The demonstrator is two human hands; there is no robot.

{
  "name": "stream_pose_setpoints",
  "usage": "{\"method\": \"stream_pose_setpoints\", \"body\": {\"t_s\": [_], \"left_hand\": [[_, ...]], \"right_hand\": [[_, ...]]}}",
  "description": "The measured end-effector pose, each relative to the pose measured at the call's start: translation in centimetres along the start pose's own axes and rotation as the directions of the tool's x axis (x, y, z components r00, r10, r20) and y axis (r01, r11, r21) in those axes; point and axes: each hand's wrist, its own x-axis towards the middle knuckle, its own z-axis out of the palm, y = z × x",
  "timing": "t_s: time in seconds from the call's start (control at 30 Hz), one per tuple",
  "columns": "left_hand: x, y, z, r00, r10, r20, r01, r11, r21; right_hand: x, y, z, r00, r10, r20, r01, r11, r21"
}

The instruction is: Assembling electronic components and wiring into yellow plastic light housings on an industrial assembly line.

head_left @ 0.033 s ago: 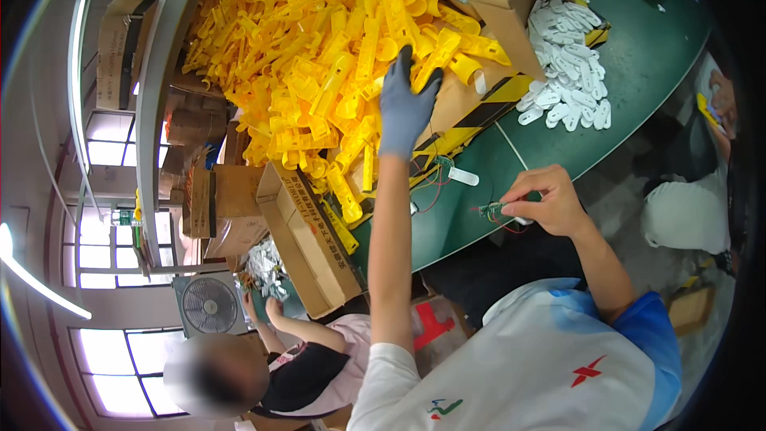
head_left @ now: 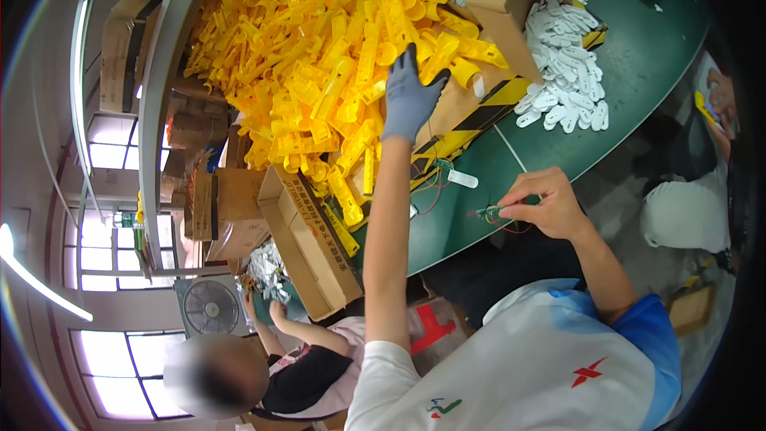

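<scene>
My left hand (head_left: pixel 411 102), in a grey glove with dark fingertips, is stretched over the front of a large heap of long yellow plastic casings (head_left: pixel 319 84). Its fingers and thumb are spread, with no casing gripped between them. Lower right, my bare right hand (head_left: pixel 549 203) pinches a small green circuit board (head_left: pixel 490 212) with thin red wires trailing from it. Between the hands, another green circuit board (head_left: pixel 442 165) with red wires lies on the green table (head_left: pixel 471 215), next to a white oblong piece (head_left: pixel 463 179).
Behind my right hand lies a pile of white oblong plastic pieces (head_left: pixel 568 88) beside an open cardboard box (head_left: pixel 511 16). A long open carton (head_left: pixel 307 243) stands at the table's left end. Beyond it, a co-worker's hands (head_left: pixel 275 307) are near silvery parts (head_left: pixel 267 267). Another person (head_left: pixel 686 215) is at right.
My left hand has shifted slightly, its thumb a little farther out from the fingers. My right hand still pinches the circuit board, almost unmoved.
</scene>
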Motion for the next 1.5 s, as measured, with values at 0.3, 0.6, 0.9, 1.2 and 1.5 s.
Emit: {"method": "stream_pose_setpoints", "body": {"t_s": [0.3,0.6,0.9,1.2,1.5], "left_hand": [[1.4,-1.7,2.0,0.995,-0.061,0.078,0.087,0.919,-0.384],[-11.1,6.2,0.1,0.896,-0.414,0.160,0.256,0.188,-0.948],[-20.8,8.1,4.6,0.856,-0.373,0.358,0.273,-0.261,-0.926],[-22.1,7.9,6.0,0.714,-0.439,0.545,0.255,-0.562,-0.787],[-22.9,8.0,5.8,0.700,-0.535,0.473,0.344,-0.328,-0.880]], "right_hand": [[-1.9,-1.4,-3.0,0.997,-0.034,-0.068,0.029,0.997,-0.075],[2.1,-2.1,-2.2,0.997,-0.046,-0.067,0.054,0.991,0.126],[2.3,-0.6,0.1,0.887,0.302,0.349,-0.343,0.938,0.061],[3.7,5.4,0.8,0.923,0.374,0.095,-0.378,0.925,0.034],[3.2,5.8,1.1,0.929,0.360,0.089,-0.369,0.918,0.144]]}}
